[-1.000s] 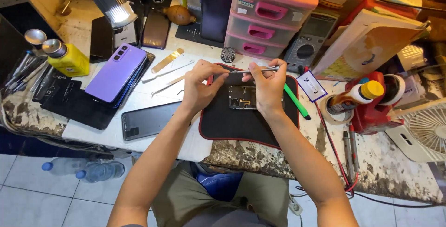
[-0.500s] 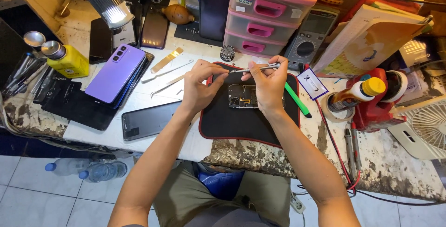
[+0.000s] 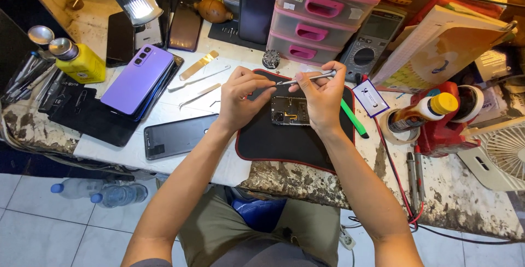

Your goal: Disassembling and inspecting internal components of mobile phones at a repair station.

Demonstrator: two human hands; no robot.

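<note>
Two hands are closed on one thin metal tool (image 3: pixel 306 78): the left hand (image 3: pixel 240 100) at its tip end, the right hand (image 3: pixel 322 95) near its middle. A small open phone frame (image 3: pixel 290 110) is seen just under them, lying on a black mat (image 3: pixel 284 144) on the counter (image 3: pixel 180 163). A purple phone (image 3: pixel 136 78) is lying well off to the left.

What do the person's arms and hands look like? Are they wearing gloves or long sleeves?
No gloves and no long sleeves. The left hand and right hand are bare, and both forearms are uncovered up to the elbows. I see no watch, rings or bracelets. At the bottom edge, a bit of grey shirt shows.
</note>
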